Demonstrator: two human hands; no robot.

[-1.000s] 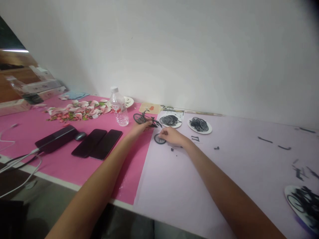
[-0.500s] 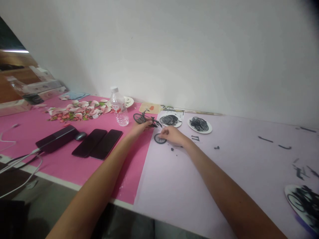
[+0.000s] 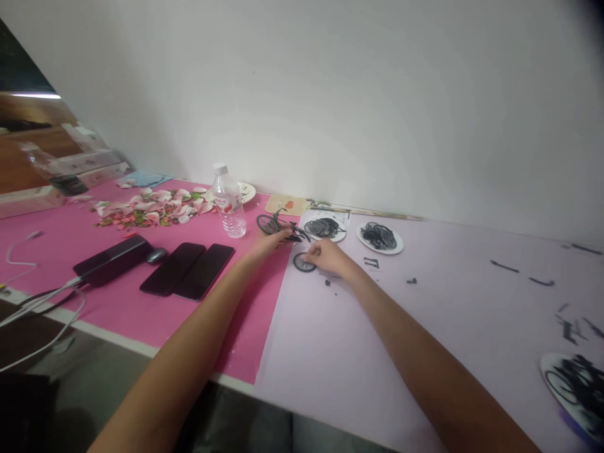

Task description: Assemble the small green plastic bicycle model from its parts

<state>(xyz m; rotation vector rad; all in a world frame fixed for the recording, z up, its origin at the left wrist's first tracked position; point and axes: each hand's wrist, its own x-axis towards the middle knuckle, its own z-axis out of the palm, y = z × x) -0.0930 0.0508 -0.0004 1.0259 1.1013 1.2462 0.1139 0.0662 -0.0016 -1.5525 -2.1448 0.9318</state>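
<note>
My left hand is closed on a small black model bicycle, which has a wheel at its left end; no wheel can be made out at its right end. Just to the right, my right hand pinches a loose black spoked wheel by its right side, low over the pale sheet. Behind my hands are two white plates, one with wheels and black parts, the other with a heap of black parts. A small black frame-shaped piece lies right of my right hand.
A plastic bottle stands behind my left forearm. Two dark phones, a black case and pink petals lie on the pink left side. Black parts and a loaded plate are at the right.
The whole view has shifted slightly, so things appear a little further right. Both hands keep their hold on the bicycle and the wheel.
</note>
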